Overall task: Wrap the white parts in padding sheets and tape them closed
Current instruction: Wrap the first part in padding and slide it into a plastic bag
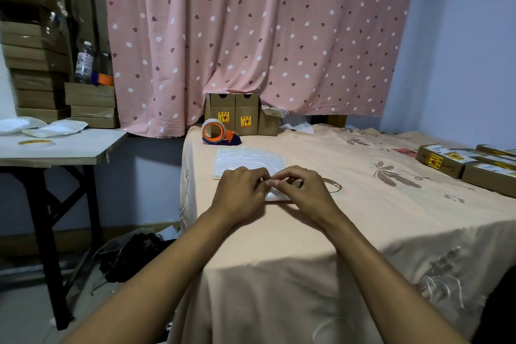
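Nearest me, my left hand (pixel 240 193) and right hand (pixel 304 190) are together over the peach, flower-embroidered cloth-covered surface (pixel 363 218). The curled fingertips of both meet and pinch the top edge of a small white padding-wrapped bundle (pixel 277 196), which lies on the cloth between and under them. Just beyond the bundle I see a flat stack of translucent white padding sheets (pixel 248 159). Past that, near the far left corner, stands an orange tape dispenser with a clear roll (pixel 219 132). Behind it, upright brown cardboard boxes with yellow labels (pixel 234 114) stand against a pink dotted curtain (pixel 251 36). Flat labelled cardboard cartons (pixel 446 160) lie well apart at the right edge.
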